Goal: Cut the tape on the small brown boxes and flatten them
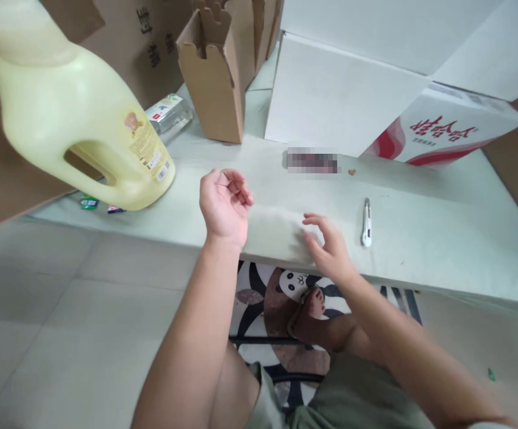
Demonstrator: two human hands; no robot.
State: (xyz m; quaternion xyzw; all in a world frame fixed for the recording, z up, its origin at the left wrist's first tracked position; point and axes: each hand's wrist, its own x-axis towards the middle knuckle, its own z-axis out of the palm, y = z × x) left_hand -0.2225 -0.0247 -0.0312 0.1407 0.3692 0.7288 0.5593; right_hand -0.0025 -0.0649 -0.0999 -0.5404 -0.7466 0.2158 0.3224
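Note:
My left hand [225,205] is raised palm up over the front of the pale green table [268,229], its fingers loosely curled and apart, with nothing in it. My right hand [328,245] hovers by the table's front edge, thumb and fingers spread, also holding nothing. To the right of it lies a white utility knife [367,223]. Behind the hands is a dark reddish item [312,162] blurred by pixelation, so its kind cannot be made out. A small brown scrap [352,172] lies beside it.
A large pale yellow jug [75,113] stands at left, near a clear plastic box [169,116] and small wrappers [89,202]. Tall cardboard holders [214,89], a white box [330,95] and a red-and-white carton [446,131] line the back. Below are a panda mat [259,298] and a foot.

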